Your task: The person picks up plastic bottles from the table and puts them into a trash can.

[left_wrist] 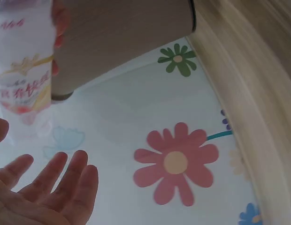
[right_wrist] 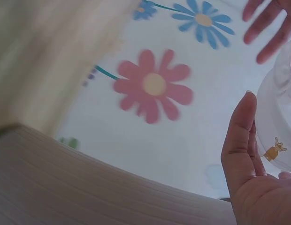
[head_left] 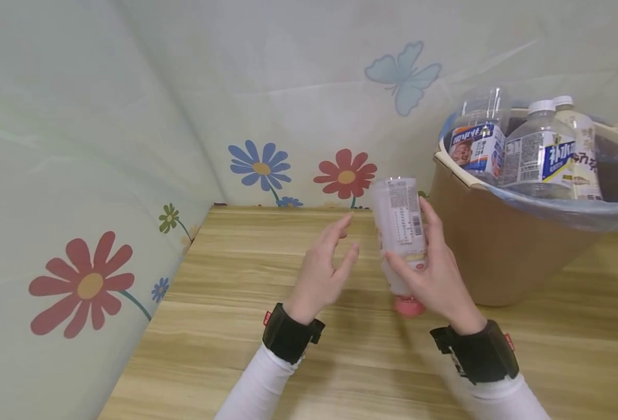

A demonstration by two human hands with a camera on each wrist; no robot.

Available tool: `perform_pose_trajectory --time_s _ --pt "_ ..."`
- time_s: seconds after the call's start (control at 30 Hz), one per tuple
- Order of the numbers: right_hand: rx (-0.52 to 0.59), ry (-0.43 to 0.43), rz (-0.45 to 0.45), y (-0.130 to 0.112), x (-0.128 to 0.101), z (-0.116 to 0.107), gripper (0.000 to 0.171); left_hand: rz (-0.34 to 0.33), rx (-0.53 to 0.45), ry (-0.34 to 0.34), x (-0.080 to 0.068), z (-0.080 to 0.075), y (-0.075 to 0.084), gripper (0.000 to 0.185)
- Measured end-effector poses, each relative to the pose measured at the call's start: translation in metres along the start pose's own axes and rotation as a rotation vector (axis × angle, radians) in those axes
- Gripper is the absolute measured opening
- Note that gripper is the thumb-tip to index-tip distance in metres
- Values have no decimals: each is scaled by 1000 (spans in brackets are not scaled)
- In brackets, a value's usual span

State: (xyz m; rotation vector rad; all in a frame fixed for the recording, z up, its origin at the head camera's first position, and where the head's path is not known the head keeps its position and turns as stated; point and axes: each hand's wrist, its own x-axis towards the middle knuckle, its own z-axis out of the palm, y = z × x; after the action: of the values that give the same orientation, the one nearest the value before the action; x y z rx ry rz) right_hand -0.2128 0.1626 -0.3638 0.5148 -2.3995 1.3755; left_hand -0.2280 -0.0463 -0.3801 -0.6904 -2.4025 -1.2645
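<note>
Flowered sheeting backs the wooden tabletop (head_left: 246,256). Your right hand (head_left: 437,283) holds its grip around a clear bottle (head_left: 400,233), pink cap down, above the tabletop beside the tan bin (head_left: 490,251). Your left hand (head_left: 322,271) hovers just beside it, fingers spread, holding nothing.

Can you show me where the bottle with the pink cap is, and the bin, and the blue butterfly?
bottle (head_left: 399,224): head view, on its white label with the barcode.
bin (head_left: 490,251): head view, on its tan outer wall.
butterfly (head_left: 403,76): head view, on the middle between its wings, on the wall cloth.
</note>
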Motion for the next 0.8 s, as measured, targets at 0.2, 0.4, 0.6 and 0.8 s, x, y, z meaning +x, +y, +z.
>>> perform_pose_trajectory --time_s 0.2,0.4,0.6,0.8 --pt "35 40 -59 -32 21 -29 94 147 175 18 9 1 16 52" --pt "77 105 -19 -63 47 -76 82 219 282 -4 12 5 25 52" --pt "55 230 63 -72 67 -130 72 261 277 -11 8 10 27 53" --pt "-241 433 361 -58 82 -172 59 258 267 -12 4 12 27 54"
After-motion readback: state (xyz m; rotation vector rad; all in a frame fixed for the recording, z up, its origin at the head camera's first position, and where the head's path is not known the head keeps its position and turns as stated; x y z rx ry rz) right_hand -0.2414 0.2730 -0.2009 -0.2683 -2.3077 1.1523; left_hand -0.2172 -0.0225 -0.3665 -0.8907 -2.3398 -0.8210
